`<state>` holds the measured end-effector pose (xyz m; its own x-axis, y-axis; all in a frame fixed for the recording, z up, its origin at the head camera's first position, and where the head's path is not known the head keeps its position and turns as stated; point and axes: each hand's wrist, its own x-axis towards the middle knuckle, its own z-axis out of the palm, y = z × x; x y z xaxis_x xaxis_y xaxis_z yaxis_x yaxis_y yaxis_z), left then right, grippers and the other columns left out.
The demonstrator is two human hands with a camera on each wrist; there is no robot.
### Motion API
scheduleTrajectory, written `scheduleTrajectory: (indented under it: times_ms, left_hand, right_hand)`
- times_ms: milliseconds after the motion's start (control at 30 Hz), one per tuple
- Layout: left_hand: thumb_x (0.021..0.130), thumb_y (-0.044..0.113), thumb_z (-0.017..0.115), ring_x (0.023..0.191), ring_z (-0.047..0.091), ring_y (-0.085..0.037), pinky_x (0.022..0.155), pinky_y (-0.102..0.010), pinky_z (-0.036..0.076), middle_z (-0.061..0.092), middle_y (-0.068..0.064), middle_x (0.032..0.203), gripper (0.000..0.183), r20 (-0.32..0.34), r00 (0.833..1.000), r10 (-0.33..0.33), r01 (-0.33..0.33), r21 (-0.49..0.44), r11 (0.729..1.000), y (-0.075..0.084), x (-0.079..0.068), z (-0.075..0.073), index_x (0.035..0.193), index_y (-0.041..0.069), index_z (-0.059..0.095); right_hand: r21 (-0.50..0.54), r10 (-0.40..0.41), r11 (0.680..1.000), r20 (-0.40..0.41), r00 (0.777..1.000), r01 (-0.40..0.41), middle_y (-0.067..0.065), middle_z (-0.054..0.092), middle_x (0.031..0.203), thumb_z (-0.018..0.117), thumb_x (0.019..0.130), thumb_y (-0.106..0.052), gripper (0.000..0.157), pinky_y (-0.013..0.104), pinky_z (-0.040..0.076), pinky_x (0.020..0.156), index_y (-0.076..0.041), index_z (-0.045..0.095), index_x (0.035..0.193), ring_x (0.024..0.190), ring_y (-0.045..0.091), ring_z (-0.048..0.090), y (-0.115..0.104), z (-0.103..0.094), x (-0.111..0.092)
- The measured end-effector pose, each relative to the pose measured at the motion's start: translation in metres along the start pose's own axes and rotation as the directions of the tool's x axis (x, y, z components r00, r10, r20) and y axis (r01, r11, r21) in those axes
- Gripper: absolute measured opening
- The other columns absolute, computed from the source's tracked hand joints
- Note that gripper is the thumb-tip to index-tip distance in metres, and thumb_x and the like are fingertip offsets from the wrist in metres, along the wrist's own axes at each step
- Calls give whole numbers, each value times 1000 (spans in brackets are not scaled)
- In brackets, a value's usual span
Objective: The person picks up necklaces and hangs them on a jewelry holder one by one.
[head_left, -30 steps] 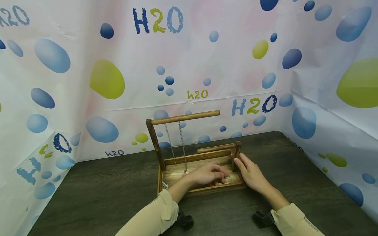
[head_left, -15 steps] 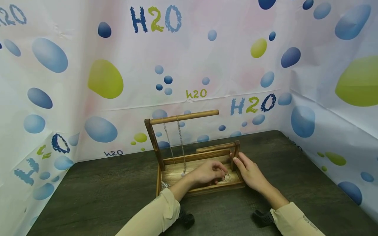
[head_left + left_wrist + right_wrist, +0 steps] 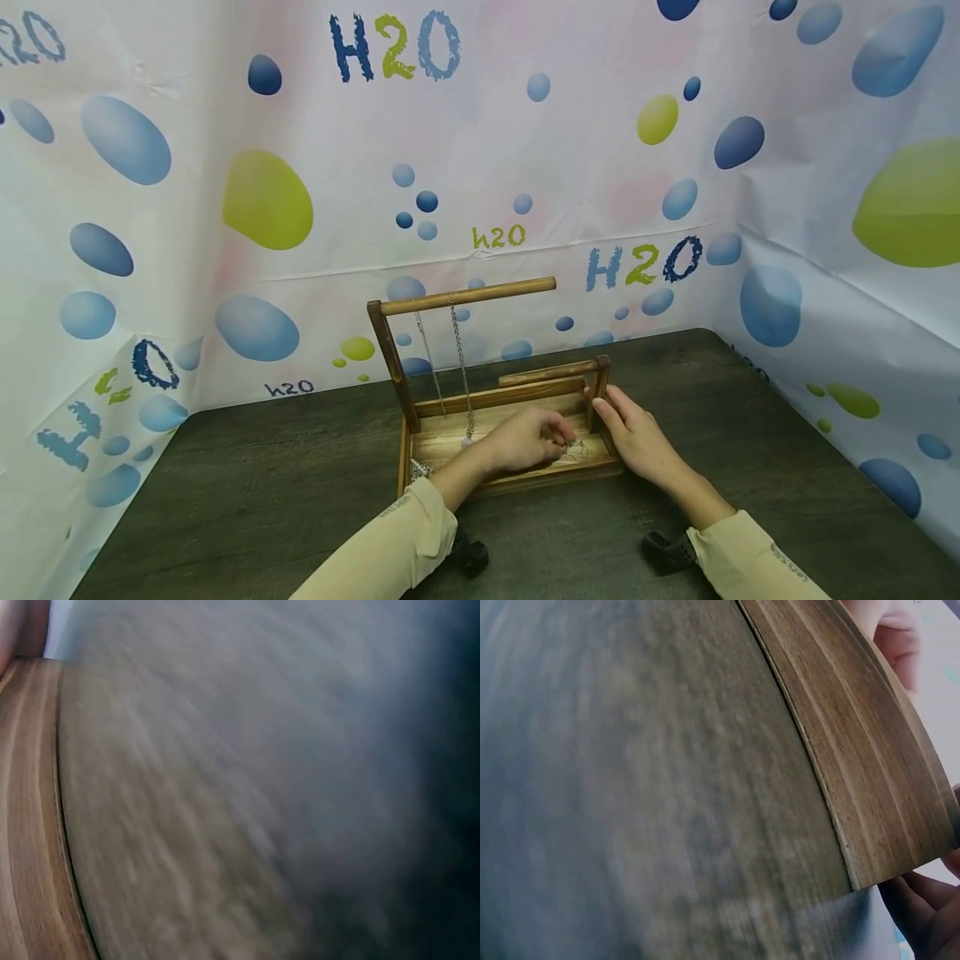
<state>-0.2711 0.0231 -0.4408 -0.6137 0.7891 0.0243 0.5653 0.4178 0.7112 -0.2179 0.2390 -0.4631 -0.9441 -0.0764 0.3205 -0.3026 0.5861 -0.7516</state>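
In the head view a wooden jewelry stand [image 3: 517, 480] has a tray base, a tall bar at left and a short bar [image 3: 551, 374] at right. My left hand [image 3: 528, 440] reaches into the tray with fingers curled, fingertips right at some thin wire-like loops of jewelry [image 3: 576, 450]; I cannot tell whether it pinches them. My right hand [image 3: 636, 433] grips the stand's right end, thumb by the short post [image 3: 597, 398]. The right wrist view shows the tray's front wall [image 3: 855, 750] with fingers at its corner. Most of the left wrist view is blurred tabletop.
Two chains, one of them a thicker necklace [image 3: 461, 358], hang from the tall bar [image 3: 480, 294]. A bunch of silvery jewelry [image 3: 420, 470] lies in the tray's left corner. Around the stand spreads the dark tabletop [image 3: 285, 492], with a printed backdrop [image 3: 337, 208] behind.
My left hand's fingers have drawn slightly left, and more of the thin loops shows beside them. The right hand keeps its place on the stand.
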Motion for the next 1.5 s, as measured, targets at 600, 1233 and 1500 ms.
scheduleTrajectory:
  times_ms: [600, 1233, 1500]
  left_hand:
    - [95, 6, 68, 81, 57, 2, 70, -16, 47, 65, 12, 91, 14, 16, 998, 54, -57, 260, 964, 1, 2, 3, 101, 18, 75]
    - [98, 8, 65, 85, 58, 2, 70, -13, 47, 68, 10, 102, 18, 23, 995, 98, -100, 313, 944, 1, 3, 4, 104, 17, 79]
    - [99, 10, 64, 85, 58, 2, 71, -14, 47, 68, 9, 101, 17, 20, 995, 96, -97, 296, 950, 0, 1, 4, 105, 17, 78]
  right_hand:
    - [9, 11, 1000, 6, 1000, -11, 10, 61, 92, 42, 110, -30, 28, 43, 47, 75, -7, 56, 119, 90, 27, 59, -2, -1, 0]
    - [6, 6, 1000, 7, 1000, -6, 6, 52, 80, 42, 110, -29, 26, 37, 42, 69, -7, 55, 115, 77, 22, 53, -4, -1, 0]
    - [17, 13, 1000, 13, 1000, -14, 1, 42, 72, 42, 110, -30, 26, 35, 40, 66, -7, 55, 115, 67, 18, 48, -4, 0, -1]
